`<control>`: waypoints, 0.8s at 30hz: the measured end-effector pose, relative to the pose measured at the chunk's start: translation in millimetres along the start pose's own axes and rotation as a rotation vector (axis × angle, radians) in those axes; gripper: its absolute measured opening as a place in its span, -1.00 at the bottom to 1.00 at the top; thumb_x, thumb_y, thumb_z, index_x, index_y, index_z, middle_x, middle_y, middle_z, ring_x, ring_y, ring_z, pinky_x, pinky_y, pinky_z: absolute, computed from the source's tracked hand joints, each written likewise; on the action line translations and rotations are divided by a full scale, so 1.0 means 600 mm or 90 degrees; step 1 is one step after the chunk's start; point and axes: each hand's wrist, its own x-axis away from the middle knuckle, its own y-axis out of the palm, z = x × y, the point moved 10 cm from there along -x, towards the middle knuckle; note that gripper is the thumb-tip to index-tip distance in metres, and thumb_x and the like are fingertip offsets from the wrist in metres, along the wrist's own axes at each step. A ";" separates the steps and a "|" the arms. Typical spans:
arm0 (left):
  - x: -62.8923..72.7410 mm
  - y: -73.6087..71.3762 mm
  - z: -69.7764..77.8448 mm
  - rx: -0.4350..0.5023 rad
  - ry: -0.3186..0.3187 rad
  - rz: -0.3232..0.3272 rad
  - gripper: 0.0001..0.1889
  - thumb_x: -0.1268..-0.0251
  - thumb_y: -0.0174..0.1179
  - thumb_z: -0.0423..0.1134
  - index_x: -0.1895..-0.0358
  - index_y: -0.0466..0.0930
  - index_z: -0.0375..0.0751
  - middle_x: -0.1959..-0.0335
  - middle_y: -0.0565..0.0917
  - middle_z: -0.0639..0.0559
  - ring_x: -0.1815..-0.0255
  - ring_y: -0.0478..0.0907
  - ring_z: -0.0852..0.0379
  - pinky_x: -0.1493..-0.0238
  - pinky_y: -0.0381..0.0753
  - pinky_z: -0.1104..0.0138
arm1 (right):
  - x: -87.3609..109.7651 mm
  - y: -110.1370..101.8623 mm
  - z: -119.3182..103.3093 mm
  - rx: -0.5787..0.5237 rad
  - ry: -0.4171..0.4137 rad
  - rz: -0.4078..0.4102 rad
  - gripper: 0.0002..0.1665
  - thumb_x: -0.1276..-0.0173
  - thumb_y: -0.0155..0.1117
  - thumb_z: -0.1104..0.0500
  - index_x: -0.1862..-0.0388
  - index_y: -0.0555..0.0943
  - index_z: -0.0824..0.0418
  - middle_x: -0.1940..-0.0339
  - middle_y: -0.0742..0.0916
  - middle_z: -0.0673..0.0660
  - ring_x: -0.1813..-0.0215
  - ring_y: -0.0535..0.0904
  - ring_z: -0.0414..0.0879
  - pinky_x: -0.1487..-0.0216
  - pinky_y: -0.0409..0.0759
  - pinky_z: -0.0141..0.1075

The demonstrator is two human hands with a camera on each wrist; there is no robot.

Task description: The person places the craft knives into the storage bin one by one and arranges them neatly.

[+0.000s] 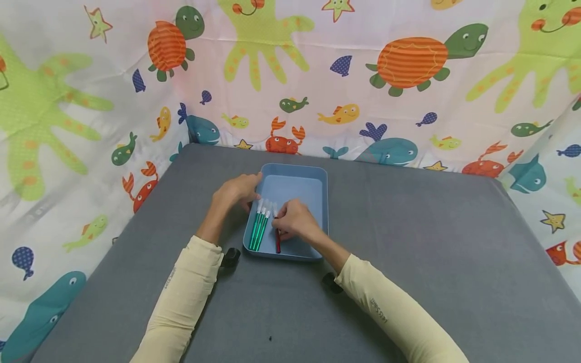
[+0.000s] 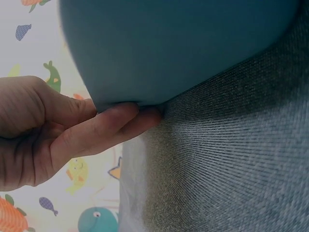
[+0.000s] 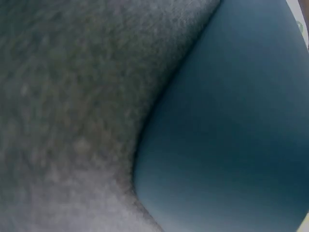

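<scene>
A blue tray (image 1: 295, 182) lies on the grey surface. My left hand (image 1: 237, 190) grips its left side, with fingers (image 2: 104, 126) against the outer wall low down in the left wrist view. Inside the tray along the left, several green pens (image 1: 259, 229) with clear caps lie side by side. To their right, my right hand (image 1: 295, 219) pinches a red pen (image 1: 278, 242) with a clear cap, close over the tray floor. The hand covers part of this pen. In the right wrist view only the tray's outer wall (image 3: 231, 125) shows, without the hand.
Grey cloth (image 1: 408, 242) covers the table around the tray. A white curtain (image 1: 268, 111) printed with sea animals hangs behind and at both sides. Dark wrist cameras sit under both wrists, the left camera (image 1: 231, 257) close to the tray's front left corner.
</scene>
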 end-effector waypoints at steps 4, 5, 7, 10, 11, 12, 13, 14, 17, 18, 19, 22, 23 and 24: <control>0.001 0.000 -0.002 0.000 0.000 -0.004 -0.15 -0.60 0.15 -0.25 -0.73 -0.20 -0.22 -0.69 0.14 -0.32 -0.04 0.75 -0.02 -0.37 0.60 0.04 | 0.000 0.014 -0.004 -0.022 -0.017 -0.028 -0.92 -0.40 0.32 0.33 0.29 0.66 0.36 0.54 0.67 0.12 0.51 0.72 -0.10 0.37 0.79 -0.23; 0.001 0.001 -0.003 0.000 0.001 -0.005 -0.15 -0.61 0.14 -0.25 -0.73 -0.20 -0.22 -0.69 0.14 -0.32 -0.03 0.76 -0.02 -0.39 0.58 0.03 | 0.001 0.017 -0.005 -0.022 -0.019 -0.037 -0.91 -0.42 0.31 0.32 0.28 0.66 0.35 0.56 0.66 0.12 0.53 0.71 -0.10 0.37 0.79 -0.23; 0.000 0.002 -0.003 -0.003 0.003 -0.006 -0.17 -0.62 0.12 -0.25 -0.72 -0.20 -0.23 -0.69 0.12 -0.33 -0.06 0.76 -0.03 -0.39 0.57 0.04 | 0.002 0.022 -0.007 -0.017 -0.024 -0.054 -0.91 -0.45 0.29 0.31 0.27 0.65 0.35 0.60 0.65 0.12 0.55 0.67 -0.11 0.36 0.79 -0.24; 0.001 0.001 -0.003 -0.008 0.007 -0.008 -0.16 -0.61 0.13 -0.26 -0.72 -0.19 -0.25 -0.70 0.12 -0.32 -0.22 0.68 -0.07 -0.37 0.59 0.05 | 0.004 0.027 -0.009 -0.011 -0.027 -0.076 -0.90 -0.46 0.25 0.32 0.20 0.65 0.37 0.61 0.64 0.13 0.55 0.64 -0.12 0.33 0.79 -0.23; 0.001 0.000 -0.003 -0.008 0.006 -0.007 -0.16 -0.61 0.13 -0.26 -0.72 -0.19 -0.25 -0.70 0.11 -0.32 -0.27 0.64 -0.09 -0.36 0.60 0.05 | 0.004 0.029 -0.009 -0.012 -0.026 -0.083 -0.89 -0.47 0.25 0.32 0.17 0.66 0.38 0.60 0.64 0.13 0.54 0.63 -0.12 0.33 0.80 -0.23; 0.001 -0.002 -0.004 -0.008 0.005 -0.006 -0.16 -0.61 0.14 -0.26 -0.72 -0.20 -0.25 -0.70 0.12 -0.32 -0.30 0.62 -0.10 -0.36 0.61 0.04 | 0.004 0.029 -0.009 -0.012 -0.025 -0.088 -0.87 -0.47 0.24 0.32 0.14 0.66 0.38 0.59 0.64 0.13 0.53 0.62 -0.13 0.32 0.80 -0.22; 0.001 -0.003 -0.004 -0.009 0.004 -0.004 -0.15 -0.61 0.14 -0.25 -0.72 -0.20 -0.24 -0.70 0.12 -0.32 -0.32 0.59 -0.11 -0.37 0.60 0.03 | 0.005 0.028 -0.009 -0.009 -0.024 -0.092 -0.85 -0.47 0.24 0.31 0.11 0.67 0.39 0.59 0.64 0.13 0.52 0.62 -0.13 0.31 0.80 -0.23; 0.000 -0.004 -0.005 -0.008 0.002 -0.003 -0.15 -0.61 0.14 -0.25 -0.72 -0.19 -0.24 -0.69 0.13 -0.32 -0.33 0.58 -0.11 -0.39 0.59 0.02 | 0.005 0.028 -0.009 -0.008 -0.023 -0.096 -0.83 -0.47 0.23 0.31 0.08 0.68 0.39 0.58 0.65 0.12 0.51 0.62 -0.13 0.31 0.80 -0.23; 0.001 -0.003 -0.008 0.002 -0.005 -0.004 -0.15 -0.61 0.14 -0.25 -0.73 -0.20 -0.21 -0.69 0.15 -0.32 -0.27 0.64 -0.10 -0.47 0.50 -0.03 | 0.009 0.024 -0.007 0.005 -0.028 -0.110 -0.78 -0.46 0.23 0.30 0.05 0.72 0.40 0.58 0.66 0.13 0.51 0.63 -0.14 0.30 0.80 -0.22; 0.001 -0.002 -0.008 0.003 -0.006 -0.003 -0.15 -0.61 0.15 -0.24 -0.73 -0.20 -0.21 -0.69 0.15 -0.32 -0.24 0.64 -0.08 -0.48 0.49 -0.03 | 0.011 0.022 -0.007 0.012 -0.032 -0.113 -0.77 -0.46 0.24 0.29 0.04 0.73 0.40 0.58 0.67 0.13 0.51 0.64 -0.13 0.29 0.80 -0.22; 0.001 -0.001 -0.008 0.002 -0.007 -0.001 -0.15 -0.60 0.15 -0.24 -0.73 -0.19 -0.21 -0.68 0.16 -0.32 -0.21 0.66 -0.07 -0.48 0.49 -0.03 | 0.013 0.020 -0.006 0.020 -0.037 -0.117 -0.76 -0.47 0.24 0.27 0.04 0.73 0.39 0.56 0.69 0.14 0.51 0.65 -0.14 0.29 0.80 -0.22; 0.003 0.001 -0.010 -0.003 -0.016 0.015 -0.16 -0.60 0.15 -0.21 -0.73 -0.17 -0.18 -0.66 0.21 -0.31 -0.06 0.73 -0.05 -0.39 0.58 0.00 | 0.021 0.004 0.000 0.038 -0.048 -0.122 -0.74 -0.51 0.25 0.23 -0.02 0.72 0.37 0.48 0.73 0.17 0.48 0.69 -0.13 0.27 0.80 -0.21; 0.005 0.000 -0.009 -0.011 -0.017 0.024 -0.16 -0.60 0.16 -0.20 -0.73 -0.15 -0.18 -0.65 0.24 -0.31 -0.06 0.70 -0.05 -0.36 0.61 0.01 | 0.025 -0.006 0.003 0.043 -0.049 -0.120 -0.73 -0.52 0.26 0.21 -0.04 0.71 0.36 0.44 0.74 0.18 0.46 0.70 -0.12 0.26 0.80 -0.20; 0.007 -0.001 -0.008 -0.016 -0.022 0.032 -0.16 -0.60 0.16 -0.19 -0.72 -0.14 -0.17 -0.65 0.26 -0.30 -0.05 0.71 -0.07 -0.31 0.63 0.02 | 0.030 -0.017 0.005 0.048 -0.052 -0.118 -0.72 -0.53 0.27 0.19 -0.06 0.70 0.35 0.40 0.75 0.20 0.45 0.71 -0.12 0.25 0.80 -0.21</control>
